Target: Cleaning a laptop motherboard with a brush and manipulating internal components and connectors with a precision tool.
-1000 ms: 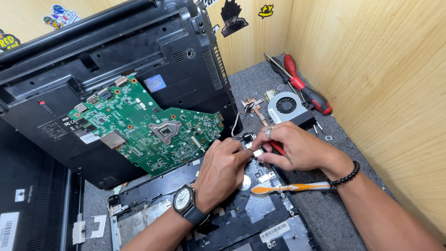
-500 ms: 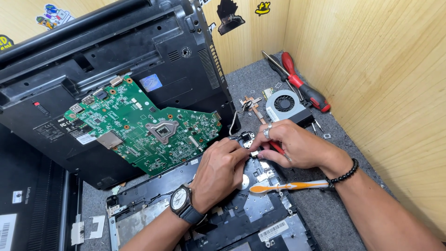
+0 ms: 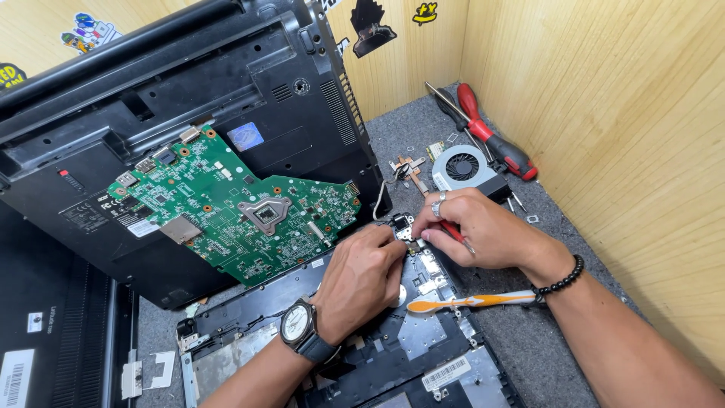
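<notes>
Black laptop base shell (image 3: pixel 423 355), lying just below the propped green motherboard (image 3: pixel 234 204), is steadied by the left hand (image 3: pixel 362 276) pinching a small connector part (image 3: pixel 400 224) at its upper edge while the right hand (image 3: pixel 483 230) grips a red-handled screwdriver (image 3: pixel 453 230) there.

Red tool (image 3: pixel 451 230) mostly hidden in right hand (image 3: pixel 483 230); laptop base (image 3: pixel 423 363) cropped below.

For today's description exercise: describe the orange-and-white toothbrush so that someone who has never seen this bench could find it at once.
Start at the opened laptop base at the bottom of the view, where both hands work. The toothbrush lies across its right edge, just beneath the right hand with the beaded bracelet. Unlike the red-handled screwdriver by the wooden wall, it is orange and white, with bristles.
</notes>
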